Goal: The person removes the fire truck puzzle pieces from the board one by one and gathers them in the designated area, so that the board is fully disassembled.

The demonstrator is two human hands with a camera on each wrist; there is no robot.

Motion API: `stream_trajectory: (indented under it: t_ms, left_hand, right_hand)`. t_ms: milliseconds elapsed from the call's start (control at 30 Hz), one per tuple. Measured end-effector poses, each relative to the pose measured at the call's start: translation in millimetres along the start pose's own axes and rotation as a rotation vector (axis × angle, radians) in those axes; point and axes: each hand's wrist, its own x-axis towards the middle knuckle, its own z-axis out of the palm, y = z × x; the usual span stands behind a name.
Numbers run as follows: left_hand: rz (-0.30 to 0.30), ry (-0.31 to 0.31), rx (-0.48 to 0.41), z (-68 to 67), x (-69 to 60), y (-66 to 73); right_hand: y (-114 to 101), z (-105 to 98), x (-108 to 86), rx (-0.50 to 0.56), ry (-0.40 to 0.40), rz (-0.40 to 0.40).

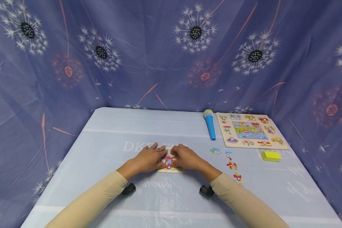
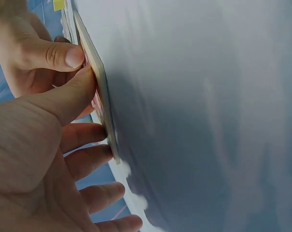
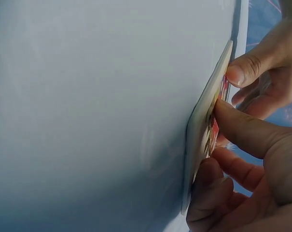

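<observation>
A small wooden jigsaw puzzle (image 1: 168,161) with a red car picture lies on the table between both hands. My left hand (image 1: 148,157) rests on its left side with fingers extended; the thumb touches the face and two fingertips meet the edge in the left wrist view. My right hand (image 1: 188,157) is curled over the right side. In the right wrist view its thumb and index finger stand on either side of a red jigsaw piece (image 3: 215,126) set against the board; the fingers partly hide it. Loose jigsaw pieces (image 1: 232,165) lie to the right.
A blue toy microphone (image 1: 210,126) lies at the back, beside a wooden peg puzzle board (image 1: 256,143). In front of that board sits a yellow block (image 1: 270,156). Patterned blue cloth (image 1: 148,57) hangs behind and beside the table (image 1: 108,133).
</observation>
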Motion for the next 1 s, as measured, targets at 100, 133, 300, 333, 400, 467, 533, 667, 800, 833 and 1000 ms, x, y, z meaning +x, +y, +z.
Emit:
stream_trajectory:
  t_ms: [100, 133, 300, 333, 400, 467, 533, 667, 800, 833, 1000]
  left_hand:
    - [-0.001, -0.008, -0.007, 0.0, 0.2, 0.6]
    - [-0.001, -0.010, -0.008, 0.3, 0.2, 0.6]
    - [0.007, -0.005, -0.011, 0.2, 0.0, -0.2]
    - [0.011, 0.000, -0.013, 0.2, 0.1, -0.6]
    - [0.019, 0.005, -0.013, -0.5, -0.4, -1.2]
    - [0.031, 0.013, -0.020, -1.3, -1.3, -2.1]
    - [0.040, 0.016, -0.026, -2.2, -3.0, -3.3]
    - [0.083, 0.014, -0.051, -5.1, -8.3, -6.6]
    - [0.161, 0.003, -0.086, -7.3, -13.7, -9.0]
    - [0.176, 0.001, -0.091, -7.6, -14.5, -9.3]
    - [0.187, -0.003, -0.096, -7.1, -14.4, -11.0]
  right_hand:
    - [0, -1, 1.9, 0.041, -0.005, 0.012]
    - [1, -1, 2.4, 0.053, -0.006, 0.015]
    - [3, -1, 4.6, 0.061, -0.008, 0.011]
    - [2, -1, 4.7, 0.062, -0.007, 0.011]
    - [2, -1, 4.9, 0.059, -0.004, 0.009]
    - [2, 0, 4.9, 0.055, -0.003, 0.007]
    - [2, 0, 4.9, 0.051, -0.004, 0.004]
    - [2, 1, 5.4, 0.051, -0.005, 0.006]
    - [2, 2, 5.6, 0.060, 0.001, 0.016]
    - [2, 2, 5.5, 0.061, 0.004, 0.015]
    - [3, 3, 5.0, 0.072, 0.016, 0.014]
